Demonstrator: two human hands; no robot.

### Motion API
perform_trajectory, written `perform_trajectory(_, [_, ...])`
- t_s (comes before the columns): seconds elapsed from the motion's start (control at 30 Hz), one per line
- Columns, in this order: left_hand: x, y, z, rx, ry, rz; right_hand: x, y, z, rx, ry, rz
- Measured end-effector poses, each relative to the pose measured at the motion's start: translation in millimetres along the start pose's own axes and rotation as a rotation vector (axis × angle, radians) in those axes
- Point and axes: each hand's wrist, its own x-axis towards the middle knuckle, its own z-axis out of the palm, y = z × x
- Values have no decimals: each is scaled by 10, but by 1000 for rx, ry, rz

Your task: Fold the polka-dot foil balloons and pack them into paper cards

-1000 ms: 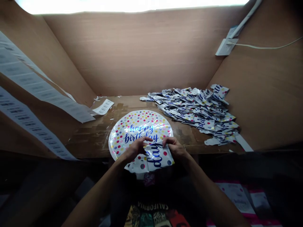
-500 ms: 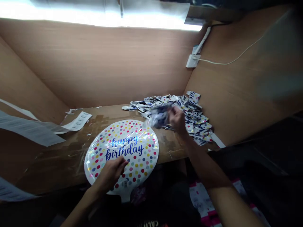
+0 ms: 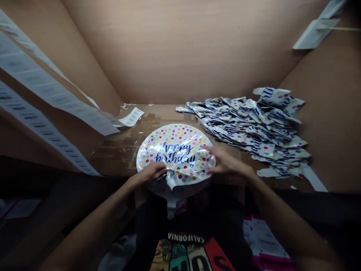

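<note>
A flat, round foil balloon (image 3: pixel 180 143) with coloured dots and blue "happy birthday" lettering lies at the front of the bench. My left hand (image 3: pixel 153 171) pinches it near its lower left, where the foil is creased and bent up. Beneath that crease shows a white lower part with a tail (image 3: pixel 171 210), perhaps another balloon's. At the right edge of the balloon, my right hand (image 3: pixel 228 162) is slightly blurred, its fingers apart and touching or nearly touching the foil. To the right lies a heap of folded foil balloons (image 3: pixel 242 124).
Brown tape covers the cardboard bench top (image 3: pixel 118 150). Strips of barcode labels (image 3: pixel 53 90) hang at the left, and a short label piece (image 3: pixel 132 117) lies on the bench. Board walls (image 3: pixel 183 49) enclose the back and sides. Pink-edged packets (image 3: pixel 265 241) sit low at the right.
The folded foil piece has left my right hand, which has moved from the heap to the balloon's right edge. My left hand now bends up the balloon's lower part. The view has tilted down.
</note>
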Motion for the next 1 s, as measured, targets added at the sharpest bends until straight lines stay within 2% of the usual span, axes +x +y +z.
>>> perform_trajectory(0.07, [68, 74, -157, -87, -25, -56, -48, -350, 436, 32, -132, -24])
perform_trajectory(0.13, [126, 134, -379, -181, -69, -95, -21, -435, 637, 110, -127, 37])
perform_trajectory(0.2, [132, 137, -650, -261, -137, -111, 91, -314, 640, 245, -97, 153])
perform_trajectory(0.27, [57, 61, -909, -324, -221, -74, 247, -124, 542, 348, -74, 285])
perform_trajectory(0.33, [-80, -88, -1074, -352, -273, 5, 369, 21, 439, 399, -36, 396])
perform_trajectory(0.37, [-155, -182, -1105, -329, -260, 23, 396, 62, 406, 432, -24, 420])
perform_trajectory(0.47, [-309, -488, -1037, -217, -70, -27, 335, 105, 394, 579, -110, 363])
perform_trajectory(0.53, [-299, -653, -957, -162, 25, -111, 258, 132, 414, 607, -161, 343])
perform_trajectory(0.63, [-101, -770, -925, 60, 229, -323, 303, 219, 409, 315, -43, 566])
perform_trajectory(0.73, [196, -724, -932, 297, 403, -504, 588, 300, 401, -37, 53, 786])
perform_trajectory(0.8, [368, -637, -874, 362, 468, -556, 813, 312, 434, -142, 65, 873])
perform_trajectory(0.83, [438, -591, -818, 396, 507, -554, 911, 303, 463, -185, 64, 911])
perform_trajectory(0.9, [550, -524, -665, 480, 539, -444, 1050, 263, 529, -259, 52, 961])
perform_trajectory(1.0, [661, -531, -424, 583, 448, -239, 1071, 197, 584, -332, 18, 953])
